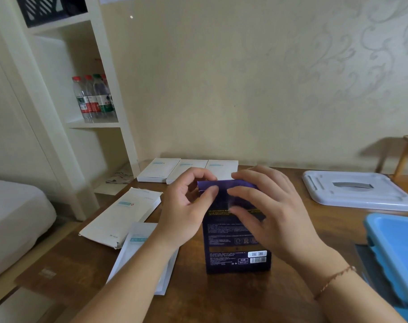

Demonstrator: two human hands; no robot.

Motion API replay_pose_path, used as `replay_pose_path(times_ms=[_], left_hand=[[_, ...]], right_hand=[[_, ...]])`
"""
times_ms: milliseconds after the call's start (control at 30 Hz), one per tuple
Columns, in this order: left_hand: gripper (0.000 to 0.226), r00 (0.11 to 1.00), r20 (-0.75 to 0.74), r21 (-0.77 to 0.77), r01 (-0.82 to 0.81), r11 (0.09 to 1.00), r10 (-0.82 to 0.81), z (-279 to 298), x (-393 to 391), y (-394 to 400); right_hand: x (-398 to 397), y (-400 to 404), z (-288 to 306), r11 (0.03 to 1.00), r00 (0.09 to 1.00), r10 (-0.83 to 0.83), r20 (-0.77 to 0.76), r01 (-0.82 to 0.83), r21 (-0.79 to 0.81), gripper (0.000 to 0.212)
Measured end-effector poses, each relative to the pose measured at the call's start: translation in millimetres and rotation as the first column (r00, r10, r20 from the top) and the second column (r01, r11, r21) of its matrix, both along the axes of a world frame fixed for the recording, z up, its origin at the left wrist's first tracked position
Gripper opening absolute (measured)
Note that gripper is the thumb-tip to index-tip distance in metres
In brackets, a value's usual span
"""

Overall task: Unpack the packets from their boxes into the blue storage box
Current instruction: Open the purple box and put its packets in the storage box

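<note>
A dark purple packet box stood upright on the wooden table, its top flap pinched by the left hand while the right hand was curled over the upper face, steadying it. Opening this box appeared to be the step in hand; the flap would next need lifting and the packets drawing out. White boxes lay behind, an opened white box to the left. The blue storage box waited at the right edge, its white lid beyond.
</note>
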State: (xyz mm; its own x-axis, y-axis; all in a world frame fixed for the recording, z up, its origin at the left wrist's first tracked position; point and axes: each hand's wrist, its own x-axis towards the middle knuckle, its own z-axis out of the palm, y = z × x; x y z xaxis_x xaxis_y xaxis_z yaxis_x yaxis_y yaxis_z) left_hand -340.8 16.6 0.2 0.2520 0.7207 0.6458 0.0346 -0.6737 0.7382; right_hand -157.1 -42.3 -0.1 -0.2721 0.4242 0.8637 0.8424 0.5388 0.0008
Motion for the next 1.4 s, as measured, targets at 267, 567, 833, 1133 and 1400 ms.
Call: replay_pose_path(times_ms=[267, 567, 833, 1133, 1400], left_hand=[[0.016, 1.0, 0.007, -0.034, 0.018, 0.999, -0.018, 0, 0, 2], [0.013, 0.998, 0.042, -0.024, 0.045, 0.999, -0.044, -2, 0, 1], [0.015, 0.998, 0.045, 0.015, 0.045, 0.999, -0.046, -1, 1, -2], [0.012, 0.998, 0.06, -0.008, 0.006, 1.0, -0.006, -1, 5, -4], [0.014, 0.976, 0.2, -0.26, -0.027, 0.965, 0.081, -7, 26, -8]], right_hand=[[8, -4, -6, 0.999, 0.998, 0.034, -0.046, -0.032, 0.036, 0.048], [-4, 4, -6, 0.992, 0.999, -0.048, -0.012, 0.049, 0.115, 0.013], [-17, 4, 13, 1.0, 0.946, 0.021, -0.323, -0.013, 0.027, 0.01], [-22, 11, 39, 0.964, 0.787, 0.001, -0.617, -0.164, -0.208, 0.024], [-21, 18, 43, 0.947, 0.738, 0.0, -0.675, -0.216, -0.237, 0.015]])
